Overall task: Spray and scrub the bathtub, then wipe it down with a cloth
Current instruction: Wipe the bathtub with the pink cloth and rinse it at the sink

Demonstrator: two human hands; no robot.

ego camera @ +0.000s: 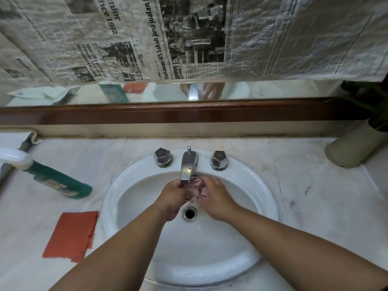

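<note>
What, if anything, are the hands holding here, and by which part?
Left hand and right hand pinch a crumpled pinkish wad from either side under the faucet; its identity is unclear.

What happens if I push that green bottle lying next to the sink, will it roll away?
Probably it would roll or slide: the green bottle lies on its side on the smooth counter. Its white top sticks out, so it may swing round rather than go straight. It looks like stiff plastic, so unlikely to break.
</note>
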